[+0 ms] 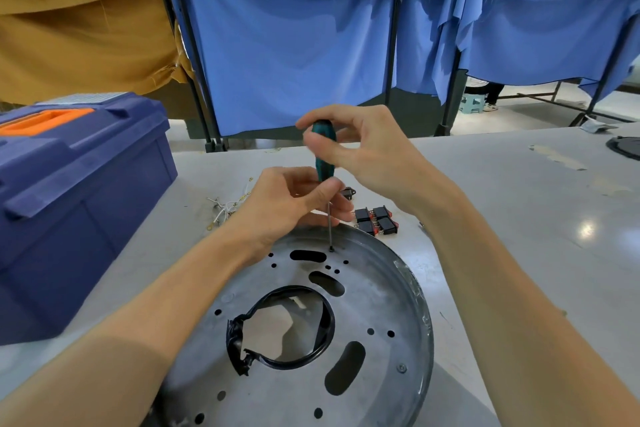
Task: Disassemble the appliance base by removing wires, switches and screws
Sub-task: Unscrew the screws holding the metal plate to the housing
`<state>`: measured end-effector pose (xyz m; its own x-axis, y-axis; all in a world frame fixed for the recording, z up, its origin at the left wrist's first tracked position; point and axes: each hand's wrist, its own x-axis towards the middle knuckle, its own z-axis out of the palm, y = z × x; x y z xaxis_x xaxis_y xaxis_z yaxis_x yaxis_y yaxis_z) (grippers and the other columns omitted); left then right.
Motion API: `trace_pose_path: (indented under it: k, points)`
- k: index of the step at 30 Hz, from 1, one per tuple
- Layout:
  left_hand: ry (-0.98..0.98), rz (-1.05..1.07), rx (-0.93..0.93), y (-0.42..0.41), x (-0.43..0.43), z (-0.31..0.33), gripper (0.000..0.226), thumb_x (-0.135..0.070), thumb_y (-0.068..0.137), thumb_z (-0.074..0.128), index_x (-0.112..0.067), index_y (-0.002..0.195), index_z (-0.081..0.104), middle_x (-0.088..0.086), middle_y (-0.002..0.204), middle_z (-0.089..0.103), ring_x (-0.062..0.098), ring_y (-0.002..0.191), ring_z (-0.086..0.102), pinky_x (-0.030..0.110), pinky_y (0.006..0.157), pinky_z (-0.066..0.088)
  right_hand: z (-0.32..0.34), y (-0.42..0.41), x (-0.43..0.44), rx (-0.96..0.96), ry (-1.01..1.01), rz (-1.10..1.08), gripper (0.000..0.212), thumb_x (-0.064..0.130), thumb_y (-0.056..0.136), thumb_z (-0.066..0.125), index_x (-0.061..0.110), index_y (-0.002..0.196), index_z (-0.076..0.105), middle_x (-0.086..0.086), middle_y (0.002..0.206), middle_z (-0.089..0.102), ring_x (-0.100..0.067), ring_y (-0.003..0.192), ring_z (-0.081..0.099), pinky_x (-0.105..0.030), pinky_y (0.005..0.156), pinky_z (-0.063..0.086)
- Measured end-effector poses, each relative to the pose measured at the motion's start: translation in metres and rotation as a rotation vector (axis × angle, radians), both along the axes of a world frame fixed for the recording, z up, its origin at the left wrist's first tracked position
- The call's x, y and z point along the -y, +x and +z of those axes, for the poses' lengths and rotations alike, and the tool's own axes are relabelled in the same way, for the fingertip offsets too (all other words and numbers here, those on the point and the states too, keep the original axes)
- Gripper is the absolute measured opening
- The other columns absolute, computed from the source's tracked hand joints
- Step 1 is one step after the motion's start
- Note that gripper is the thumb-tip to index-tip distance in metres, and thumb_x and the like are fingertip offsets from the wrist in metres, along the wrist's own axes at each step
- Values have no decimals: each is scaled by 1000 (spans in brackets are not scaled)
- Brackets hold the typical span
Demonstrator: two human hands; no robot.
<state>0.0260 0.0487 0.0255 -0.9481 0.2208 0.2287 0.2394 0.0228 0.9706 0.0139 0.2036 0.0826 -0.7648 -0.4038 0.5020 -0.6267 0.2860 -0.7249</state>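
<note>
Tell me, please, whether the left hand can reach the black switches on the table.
Probably yes: the switches lie on the table just beyond the left hand, but it must release the screwdriver first.

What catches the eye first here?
At centre, the right hand and left hand hold a green-handled screwdriver upright, its tip on a screw near the far edge of a round grey metal appliance base. A dark blue plastic toolbox sits to the left, blue cloth curtains behind.

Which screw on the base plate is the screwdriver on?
The far screw, beside the oblong slot, with the tip of the upright screwdriver on it. The other visible screw, near the right rim of the base plate, is untouched.
</note>
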Motion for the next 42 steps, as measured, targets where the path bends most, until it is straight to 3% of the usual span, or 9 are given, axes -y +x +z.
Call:
trace_pose_path:
  k: [3, 7, 10, 15, 22, 27, 32, 35, 42]
  points:
    - [-30, 33, -3, 0, -1, -2, 44, -27, 72, 78, 6, 96, 61, 18, 81, 74, 34, 77, 74, 32, 71, 60, -1, 0, 3, -73, 14, -50, 26, 25, 85, 75, 23, 110, 72, -9, 98, 65, -15, 78, 59, -14, 77, 49]
    - [-2, -24, 19, 1, 0, 0, 31, -35, 84, 64, -9, 101, 65, 18, 88, 75, 35, 84, 73, 41, 78, 61, 0, -4, -3, -84, -2, -90, 36, 4, 89, 66, 20, 120, 69, -3, 91, 69, 1, 71, 61, -13, 72, 53]
    - [-29, -22, 9, -1, 1, -1, 21, -22, 96, 55, -5, 105, 63, 16, 88, 75, 31, 85, 74, 39, 78, 61, 1, -8, -9, -17, 10, -75, 33, -5, 92, 57, 16, 114, 70, -6, 101, 71, -12, 85, 70, -28, 84, 58]
    - [-51, 52, -19, 0, -1, -1, 26, -22, 79, 74, -3, 88, 58, 20, 80, 74, 35, 79, 74, 40, 73, 62, 1, -2, -8, -46, 6, -29, 25, 26, 80, 79, 27, 104, 73, -3, 103, 69, -12, 84, 63, -12, 81, 50]
    - [-54, -10, -26, -2, 1, -2, 33, -31, 94, 51, -5, 112, 60, 19, 83, 74, 32, 81, 74, 33, 71, 60, 0, -5, -10, 33, -34, -7, 43, -11, 87, 60, 10, 124, 65, -8, 102, 73, -16, 92, 71, -27, 91, 55]
    - [-75, 29, -28, -2, 1, -3, 31, -33, 81, 69, -4, 92, 62, 17, 81, 75, 31, 79, 74, 38, 73, 62, 1, 0, -4, -54, 21, -78, 23, 29, 85, 73, 24, 107, 72, -3, 107, 63, -11, 92, 62, -15, 85, 50]
    - [-110, 40, -46, 2, -2, -1, 35, -40, 83, 62, -8, 98, 62, 17, 77, 74, 29, 73, 74, 29, 64, 59, -1, -2, -2, -71, -61, -94, 33, 7, 85, 72, 16, 117, 71, 4, 90, 67, -6, 77, 62, -18, 81, 53]
    - [-104, 2, -54, 3, -3, 0, 30, -37, 92, 50, -15, 106, 64, 19, 78, 73, 30, 74, 73, 28, 65, 58, -2, -3, -3, -2, -120, -33, 32, -8, 88, 60, 11, 111, 71, -7, 98, 73, -14, 90, 70, -23, 79, 58]
    - [-173, 64, -60, 2, -4, -1, 47, -38, 82, 67, 5, 99, 54, 16, 75, 74, 28, 72, 74, 34, 70, 61, -3, -2, 1, -73, -50, -48, 18, 23, 80, 79, 26, 98, 75, -7, 99, 68, -12, 81, 61, -14, 81, 50]
